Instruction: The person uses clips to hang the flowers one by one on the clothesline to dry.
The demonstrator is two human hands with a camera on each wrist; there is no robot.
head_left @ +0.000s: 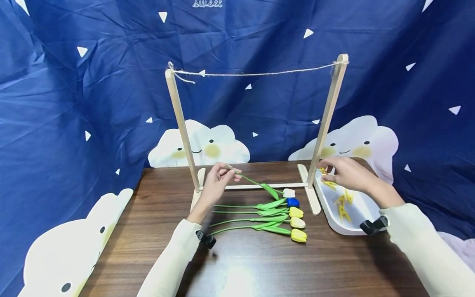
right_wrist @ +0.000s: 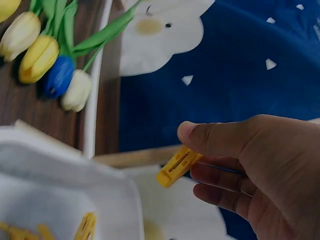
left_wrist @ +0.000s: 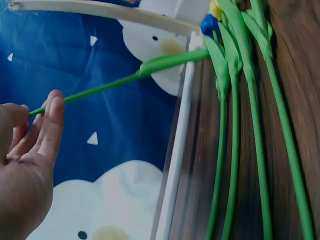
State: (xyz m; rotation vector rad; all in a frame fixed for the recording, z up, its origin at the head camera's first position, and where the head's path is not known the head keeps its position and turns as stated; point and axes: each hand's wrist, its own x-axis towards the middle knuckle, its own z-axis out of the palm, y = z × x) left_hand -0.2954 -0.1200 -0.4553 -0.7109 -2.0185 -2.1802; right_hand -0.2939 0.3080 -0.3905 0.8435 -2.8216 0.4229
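Observation:
My left hand (head_left: 218, 179) pinches the stem end of a white artificial tulip (head_left: 289, 193); the stem slants down to the right, its flower low beside the blue tulip (head_left: 292, 202). In the left wrist view, the green stem (left_wrist: 100, 89) runs out from between thumb and fingers. My right hand (head_left: 346, 175) pinches a yellow clothespin (right_wrist: 176, 167) between thumb and fingers, above the far end of a white tray (head_left: 334, 225). Several more yellow clothespins (head_left: 343, 206) lie in that tray.
A wooden frame (head_left: 326, 111) with a string (head_left: 256, 74) tied across its top stands at the back. Yellow tulips (head_left: 298, 235) and a cream tulip (head_left: 297, 222) lie in a row on the brown table (head_left: 156, 222). A blue curtain (head_left: 111, 82) hangs behind.

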